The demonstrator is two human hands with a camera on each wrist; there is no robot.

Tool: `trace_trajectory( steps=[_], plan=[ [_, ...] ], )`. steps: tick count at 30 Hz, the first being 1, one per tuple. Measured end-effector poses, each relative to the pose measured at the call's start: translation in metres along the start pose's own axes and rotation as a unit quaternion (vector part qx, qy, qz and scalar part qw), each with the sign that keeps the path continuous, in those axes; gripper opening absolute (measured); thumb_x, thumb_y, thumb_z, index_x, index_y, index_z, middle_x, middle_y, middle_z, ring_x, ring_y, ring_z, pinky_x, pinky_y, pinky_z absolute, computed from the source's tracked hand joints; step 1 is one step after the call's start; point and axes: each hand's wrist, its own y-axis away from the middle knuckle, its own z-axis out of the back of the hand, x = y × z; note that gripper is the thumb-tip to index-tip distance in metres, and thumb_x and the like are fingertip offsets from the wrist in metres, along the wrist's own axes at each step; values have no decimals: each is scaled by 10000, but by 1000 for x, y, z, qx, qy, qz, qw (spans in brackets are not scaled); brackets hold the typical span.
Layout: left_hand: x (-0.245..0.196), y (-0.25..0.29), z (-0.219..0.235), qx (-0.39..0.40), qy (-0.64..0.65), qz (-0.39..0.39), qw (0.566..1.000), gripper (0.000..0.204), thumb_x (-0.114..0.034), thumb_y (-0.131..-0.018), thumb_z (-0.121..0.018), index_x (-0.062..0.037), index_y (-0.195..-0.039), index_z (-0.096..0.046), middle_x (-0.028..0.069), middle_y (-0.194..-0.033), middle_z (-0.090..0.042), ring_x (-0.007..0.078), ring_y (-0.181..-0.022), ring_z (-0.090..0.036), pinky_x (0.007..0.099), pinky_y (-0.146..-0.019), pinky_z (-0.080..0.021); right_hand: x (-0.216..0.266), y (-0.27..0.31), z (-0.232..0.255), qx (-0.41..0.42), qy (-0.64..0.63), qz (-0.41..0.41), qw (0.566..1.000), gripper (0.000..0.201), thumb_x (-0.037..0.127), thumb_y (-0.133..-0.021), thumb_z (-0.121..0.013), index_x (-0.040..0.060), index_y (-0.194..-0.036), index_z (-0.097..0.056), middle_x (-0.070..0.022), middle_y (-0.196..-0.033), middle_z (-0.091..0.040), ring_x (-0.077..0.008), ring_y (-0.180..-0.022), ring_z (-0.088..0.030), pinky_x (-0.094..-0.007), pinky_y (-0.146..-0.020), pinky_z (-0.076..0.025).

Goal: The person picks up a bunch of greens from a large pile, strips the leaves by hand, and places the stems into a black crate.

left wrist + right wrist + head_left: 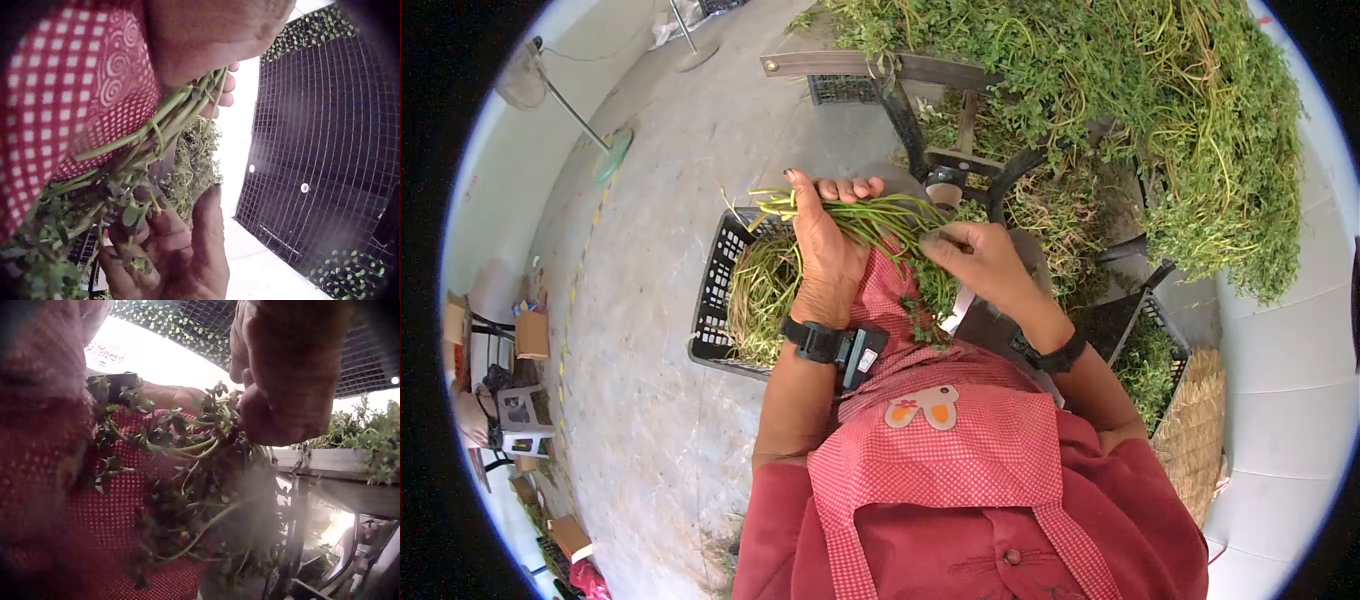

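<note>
Left grip (832, 245) curled round leafy green stem bundle (890, 212). Right grip (988, 265) at bundle's leafy end, fingers bent; can't tell if pinching. Red checked apron (990, 435) below both. Black plastic crate (711, 290) left of left grip, holding loose stems (758, 300). Greens-heaped counter (820, 64) ahead.

No words, numbers or brand names can be read. A small white label (867, 360) sits on the dark device (853, 374) worn at the person's left wrist, its print too tiny to make out. In the right wrist view, red script-like marks (106, 352) on a pale surface (134, 347) are illegible.
</note>
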Motion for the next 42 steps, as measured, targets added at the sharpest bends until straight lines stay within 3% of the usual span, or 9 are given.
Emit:
trace_trajectory(
  steps=[7,11,12,13,17,19,28,34,42],
  plan=[
    [-2,1,-4,-8,11,19,1000,471,-464,-904,-450,-83,-632,-391,56,-603,-430,218,-641,-467,423,-836,-461,6,-6,0,-74,253,161,951,196,104,-729,-651,9,-899,-639,-165,-773,-613,-299,-732,-621,-336,-654,-472],
    [-1,3,-6,3,11,26,1000,473,-457,-904,-451,-73,-629,-415,67,-621,-467,227,-673,-497,448,-915,-438,6,-17,3,-181,293,249,905,162,161,-738,-664,6,-766,-625,-130,-676,-598,-274,-560,-575,-365,-538,-453],
    [-1,2,-5,5,12,25,1000,473,-457,-904,-451,-73,-629,-415,67,-621,-467,227,-673,-497,448,-915,-438,10,-20,7,-146,49,75,985,149,154,-757,-655,12,-766,-610,-107,-669,-591,-216,-489,-522,-322,-469,-409],
    [-2,0,-2,10,21,32,999,482,-474,-902,-436,-68,-642,-432,74,-636,-487,240,-701,-513,461,-932,-426,16,-24,12,-94,-200,-105,970,139,147,-777,-647,18,-766,-596,-84,-662,-585,-157,-419,-470,-280,-401,-366],
    [-6,-4,8,53,74,59,994,470,-480,-893,-440,-70,-664,-468,78,-678,-529,248,-774,-543,468,-984,-390,25,-26,46,1,-616,-73,785,75,88,-820,-592,20,-851,-587,-68,-702,-591,-69,-398,-357,-182,-344,-240],
    [-5,-3,8,51,65,65,995,458,-481,-889,-445,-71,-690,-485,82,-715,-551,255,-839,-547,466,-1005,-368,39,-21,45,14,-624,-59,779,78,68,-836,-562,11,-882,-589,-75,-733,-600,-48,-429,-371,-167,-350,-240],
    [-6,-3,10,106,50,86,989,446,-493,-881,-445,-66,-788,-532,111,-914,-610,266,-1071,-509,453,-1043,-326,62,-35,-8,26,-87,60,994,242,198,-791,-635,36,-969,-657,-57,-702,-631,-118,-481,-495,-240,-464,-374],
    [-7,0,6,112,57,94,988,427,-458,-901,-447,-48,-854,-560,124,-926,-606,260,-1074,-516,430,-1011,-365,50,-52,-27,-75,236,247,937,231,233,-719,-670,47,-855,-653,-154,-739,-628,-346,-712,-606,-395,-650,-480],
    [-8,-1,11,142,93,115,979,414,-415,-914,-454,-21,-954,-575,171,-1036,-604,300,-1103,-507,430,-1004,-369,60,-47,-26,-43,178,168,968,191,179,-727,-665,27,-843,-659,-120,-662,-606,-208,-610,-587,-314,-583,-461]
  ],
)
